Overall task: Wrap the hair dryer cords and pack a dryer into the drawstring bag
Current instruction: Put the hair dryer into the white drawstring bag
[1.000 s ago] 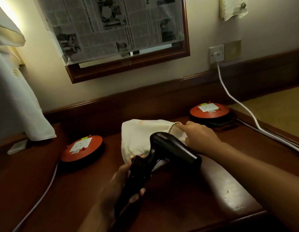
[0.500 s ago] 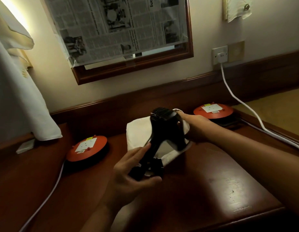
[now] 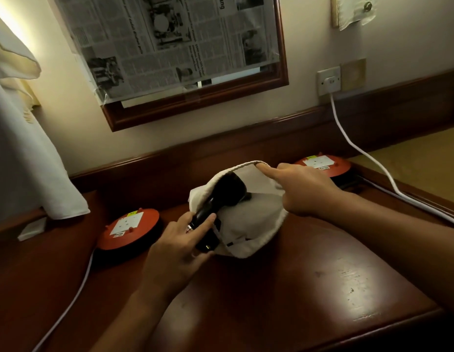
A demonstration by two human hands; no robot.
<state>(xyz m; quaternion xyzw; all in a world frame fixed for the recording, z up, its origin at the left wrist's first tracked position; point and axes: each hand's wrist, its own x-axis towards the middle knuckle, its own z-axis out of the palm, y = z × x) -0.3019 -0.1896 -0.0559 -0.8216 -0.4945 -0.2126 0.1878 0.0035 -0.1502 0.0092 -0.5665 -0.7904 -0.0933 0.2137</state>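
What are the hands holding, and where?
The left hand holds the hair dryer by its handle; the right hand holds the bag open by its rim.

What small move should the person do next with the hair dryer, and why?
Probably the left hand should push the hair dryer deeper into the drawstring bag. Its head is inside the mouth, which the right hand holds open, but the handle sticks out.
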